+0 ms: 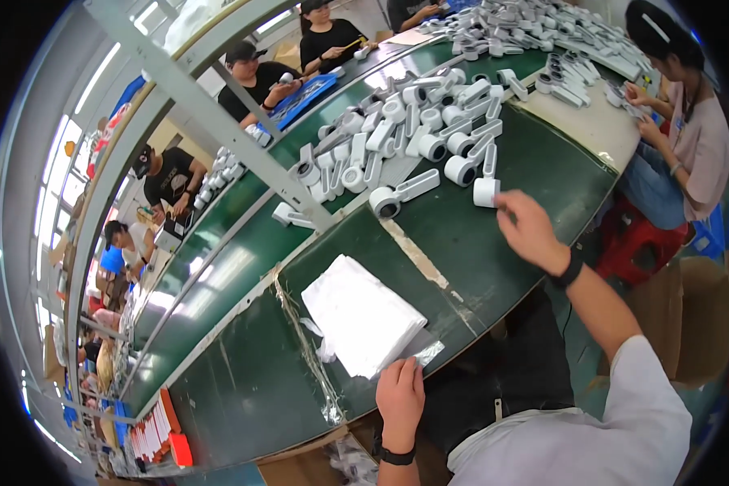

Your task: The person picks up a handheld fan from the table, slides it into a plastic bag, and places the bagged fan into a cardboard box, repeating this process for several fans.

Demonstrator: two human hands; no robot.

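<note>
My right hand (pixel 531 232) reaches in at the near right of a large pile of white and grey handheld devices (pixel 405 121). Its fingers are apart, the tips at the edge of a white device with a round head and flat handle (pixel 486 193); no closed grip shows. My left hand (pixel 400 395) is at the table's near edge, fingers together on the clear corner of a plastic bag (pixel 428 353). That corner sticks out from under a stack of white plastic bags (pixel 360 316). Another device with a dark ring (pixel 385 202) lies at the pile's near side.
A metal frame post (pixel 219 121) rises at the left of the green worktable (pixel 243 381). To the right, a person (pixel 697 154) sits handling a device; several others work across the line. Orange-red boxes (pixel 158 429) stand lower left, and a cardboard carton (pixel 680 324) is right.
</note>
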